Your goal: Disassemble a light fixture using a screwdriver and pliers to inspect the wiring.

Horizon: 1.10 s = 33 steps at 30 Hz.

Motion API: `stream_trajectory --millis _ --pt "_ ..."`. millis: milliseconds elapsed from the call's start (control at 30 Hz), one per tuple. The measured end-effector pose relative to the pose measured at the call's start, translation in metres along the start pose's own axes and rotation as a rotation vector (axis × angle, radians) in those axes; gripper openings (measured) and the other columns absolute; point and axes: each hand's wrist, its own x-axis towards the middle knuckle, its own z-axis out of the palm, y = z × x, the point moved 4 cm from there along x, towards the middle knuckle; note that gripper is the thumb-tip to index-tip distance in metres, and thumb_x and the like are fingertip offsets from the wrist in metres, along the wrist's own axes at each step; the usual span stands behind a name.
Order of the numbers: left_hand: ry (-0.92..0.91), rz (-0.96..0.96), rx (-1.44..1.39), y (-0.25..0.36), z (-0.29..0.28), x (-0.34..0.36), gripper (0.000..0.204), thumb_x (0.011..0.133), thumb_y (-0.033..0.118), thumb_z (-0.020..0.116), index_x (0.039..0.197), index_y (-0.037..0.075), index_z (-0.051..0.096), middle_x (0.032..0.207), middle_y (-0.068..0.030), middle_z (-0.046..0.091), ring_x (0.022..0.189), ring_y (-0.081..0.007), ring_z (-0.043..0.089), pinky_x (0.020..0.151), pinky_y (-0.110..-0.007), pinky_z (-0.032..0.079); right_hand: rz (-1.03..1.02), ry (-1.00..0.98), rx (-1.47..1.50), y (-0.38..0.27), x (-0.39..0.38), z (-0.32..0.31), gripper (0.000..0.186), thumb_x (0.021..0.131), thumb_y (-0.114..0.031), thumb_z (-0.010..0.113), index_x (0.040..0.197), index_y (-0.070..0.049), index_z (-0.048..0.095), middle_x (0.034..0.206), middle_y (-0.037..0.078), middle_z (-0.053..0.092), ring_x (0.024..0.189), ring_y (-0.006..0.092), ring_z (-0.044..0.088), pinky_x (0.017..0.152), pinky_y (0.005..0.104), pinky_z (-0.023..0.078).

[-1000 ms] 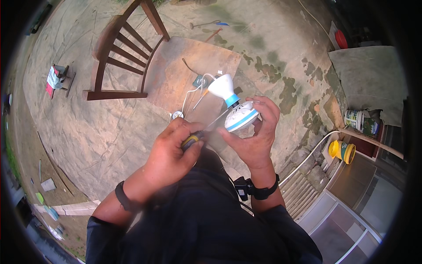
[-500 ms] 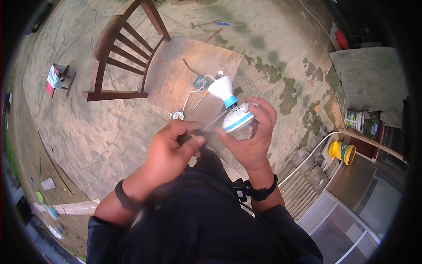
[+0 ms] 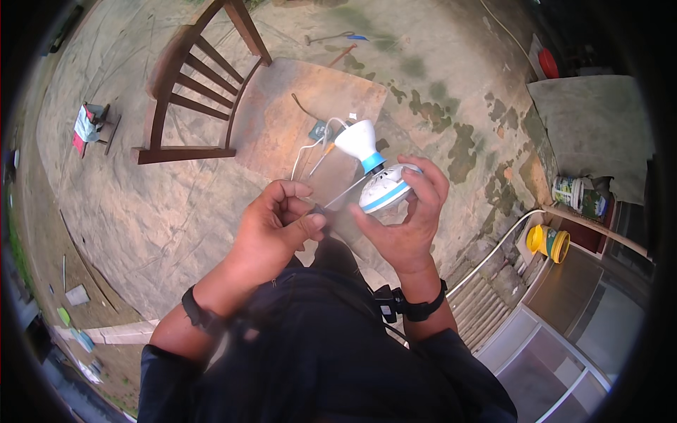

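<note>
My right hand [image 3: 405, 222] grips a small white ceiling fan motor [image 3: 386, 189] by its round, slotted housing with a blue stripe. A white bell-shaped canopy [image 3: 358, 141] with a blue collar is joined to it by a dark neck, tilting up and left over the chair. In my left hand [image 3: 275, 222], fingers closed, is a screwdriver [image 3: 345, 192]; its thin shaft slants up to the motor, near the neck. My fingers mostly hide its handle. A white cord [image 3: 305, 149] trails from the canopy across the chair seat; its lower end is hidden behind my left hand.
Ahead stands a wooden chair [image 3: 282, 106], its seat holding a second screwdriver with an orange handle [image 3: 326, 152] and a teal object [image 3: 319, 130]. Farther off, a hammer-like tool [image 3: 328, 37] lies on the concrete. A yellow bucket [image 3: 549, 244] and white hose [image 3: 486, 262] are at right.
My left hand has shifted slightly up, its fingers curled differently around the screwdriver, and now covers the cord's round white end. The fan motor has moved slightly right with my right hand.
</note>
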Motion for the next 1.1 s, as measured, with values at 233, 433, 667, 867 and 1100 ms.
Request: stream_trajectory --millis 233,433,667,867,1100 --pt "-0.056 -0.155 -0.118 -0.003 -0.002 0.003 0.031 0.096 0.003 0.068 0.124 0.004 0.054 0.098 -0.0044 0.067 0.075 -0.0111 0.066 0.060 -0.022 0.047 -0.010 0.009 -0.009 0.000 0.000 -0.002 0.088 0.059 -0.010 0.095 0.132 -0.015 0.045 0.135 0.017 0.046 0.122 0.0359 0.051 0.096 0.0449 0.050" --pt "-0.033 0.119 -0.085 -0.013 -0.004 0.003 0.031 0.096 0.001 0.068 0.124 0.005 0.054 0.099 -0.0035 0.066 0.076 -0.0113 0.066 0.062 -0.021 0.048 -0.020 -0.052 -0.013 -0.006 0.002 -0.002 0.094 0.064 -0.003 0.093 0.139 -0.015 0.038 0.140 0.015 0.038 0.128 0.0324 0.053 0.097 0.0400 0.057" --pt "-0.077 -0.146 -0.167 -0.004 -0.008 -0.001 0.029 0.098 0.007 0.067 0.124 0.005 0.054 0.098 -0.0046 0.066 0.072 -0.0112 0.062 0.058 -0.021 0.045 -0.046 -0.044 -0.030 -0.006 0.001 -0.003 0.095 0.064 -0.004 0.093 0.139 -0.015 0.037 0.140 0.016 0.038 0.128 0.0331 0.052 0.097 0.0403 0.057" --pt "-0.066 0.029 -0.214 -0.012 -0.004 -0.005 0.031 0.098 0.006 0.067 0.126 0.005 0.054 0.096 -0.0047 0.066 0.073 -0.0118 0.063 0.060 -0.022 0.046 -0.070 -0.043 -0.014 -0.008 -0.001 -0.003 0.095 0.064 -0.003 0.093 0.140 -0.015 0.036 0.141 0.016 0.037 0.129 0.0334 0.052 0.097 0.0405 0.058" --pt "-0.110 -0.104 -0.130 -0.012 -0.006 -0.011 0.030 0.099 0.009 0.066 0.127 0.005 0.054 0.096 -0.0043 0.066 0.075 -0.0129 0.065 0.061 -0.023 0.046 -0.059 0.038 -0.004 -0.006 -0.003 0.000 0.091 0.060 -0.008 0.094 0.135 -0.015 0.043 0.137 0.018 0.043 0.123 0.0364 0.052 0.095 0.0448 0.053"
